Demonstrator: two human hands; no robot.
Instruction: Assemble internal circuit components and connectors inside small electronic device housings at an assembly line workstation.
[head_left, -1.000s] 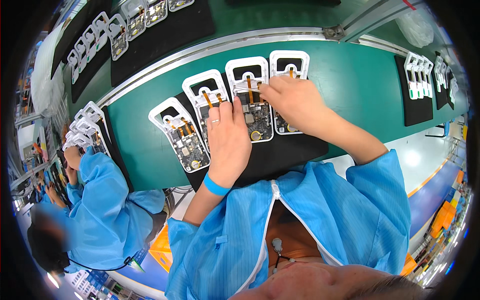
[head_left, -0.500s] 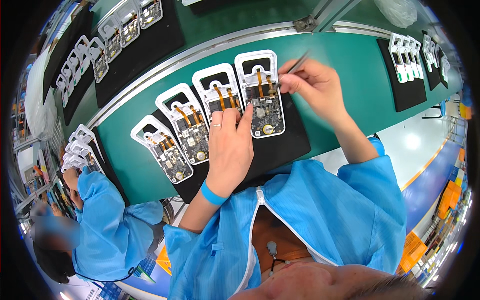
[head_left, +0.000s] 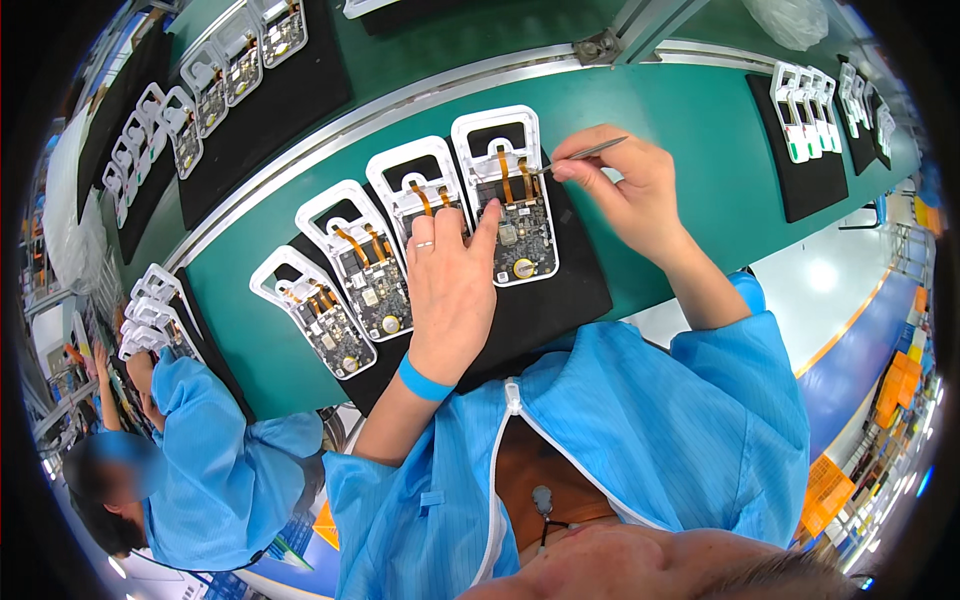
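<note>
My right hand (head_left: 628,190) pinches slim metal tweezers (head_left: 597,149), their tip at the upper right of the rightmost white-framed circuit board (head_left: 522,235), beside its orange ribbon cables (head_left: 516,178). This board carries a round coin cell (head_left: 523,269). My left hand (head_left: 452,290) lies with fingers stretched, its index fingertip touching this unit's left edge. Under and beside that hand, the neighbouring white-framed unit (head_left: 412,165) is partly covered. Two more such units, one with a board (head_left: 372,285) and one farther left (head_left: 335,335), stand in the same row.
The units lie on a black mat (head_left: 575,290) on a green bench (head_left: 690,130). A metal rail (head_left: 420,95) runs behind. More units sit on a black mat (head_left: 810,185) at right and on mats at far left. A co-worker in a blue smock (head_left: 220,460) works at left.
The tweezers have swung from steeply raised to nearly level, tip still by the ribbon cables. My view has shifted slightly, and the units appear a little farther left and lower.
</note>
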